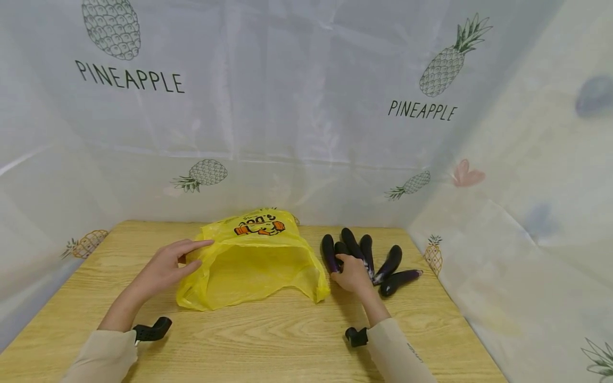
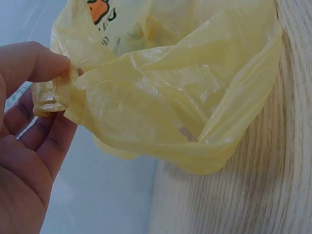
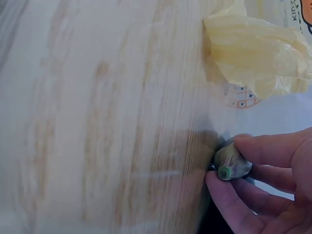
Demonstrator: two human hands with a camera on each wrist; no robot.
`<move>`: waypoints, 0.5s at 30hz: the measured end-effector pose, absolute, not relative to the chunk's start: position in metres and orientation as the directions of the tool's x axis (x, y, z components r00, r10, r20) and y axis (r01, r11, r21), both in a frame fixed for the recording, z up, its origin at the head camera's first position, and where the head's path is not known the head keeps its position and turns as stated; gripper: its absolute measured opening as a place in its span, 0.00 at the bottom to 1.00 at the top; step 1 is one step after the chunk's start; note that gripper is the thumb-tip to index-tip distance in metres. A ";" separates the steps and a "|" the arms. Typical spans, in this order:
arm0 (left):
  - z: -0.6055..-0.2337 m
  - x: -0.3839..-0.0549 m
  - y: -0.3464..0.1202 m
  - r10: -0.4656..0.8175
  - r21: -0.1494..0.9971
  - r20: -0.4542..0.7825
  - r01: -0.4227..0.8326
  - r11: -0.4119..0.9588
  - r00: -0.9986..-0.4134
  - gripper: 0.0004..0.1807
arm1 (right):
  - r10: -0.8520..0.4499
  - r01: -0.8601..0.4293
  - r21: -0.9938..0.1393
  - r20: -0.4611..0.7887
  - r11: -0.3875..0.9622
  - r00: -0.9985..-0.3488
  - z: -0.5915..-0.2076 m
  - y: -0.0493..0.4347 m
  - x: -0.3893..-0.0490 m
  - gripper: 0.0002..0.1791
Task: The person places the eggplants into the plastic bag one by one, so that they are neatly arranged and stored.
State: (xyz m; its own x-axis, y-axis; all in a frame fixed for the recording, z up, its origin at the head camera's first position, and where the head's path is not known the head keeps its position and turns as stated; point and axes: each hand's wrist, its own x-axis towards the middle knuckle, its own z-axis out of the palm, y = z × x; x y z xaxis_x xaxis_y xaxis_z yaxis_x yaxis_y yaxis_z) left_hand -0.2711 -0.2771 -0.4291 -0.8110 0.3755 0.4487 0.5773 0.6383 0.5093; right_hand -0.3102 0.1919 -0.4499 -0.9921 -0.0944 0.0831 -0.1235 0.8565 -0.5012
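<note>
A yellow plastic bag lies on the table, its mouth gaping toward me. At its left edge, my left hand pinches the gathered film between thumb and fingers, as the left wrist view shows of the bag. My right hand reaches into a cluster of several dark purple eggplants right of the bag. In the right wrist view, the thumb and fingers grip the pale stem end of one eggplant; most of its body is hidden there.
Two more eggplants lie at the cluster's right side, one slanting and one nearly sideways. The wooden table ends at a pale curtain printed with pineapples, which also hangs along both sides.
</note>
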 end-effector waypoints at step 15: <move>-0.429 -0.271 -0.274 0.379 0.479 0.467 0.589 0.651 -0.799 0.28 | -0.169 -0.217 -0.573 0.137 0.790 -0.976 -0.444 0.204 -0.297 0.29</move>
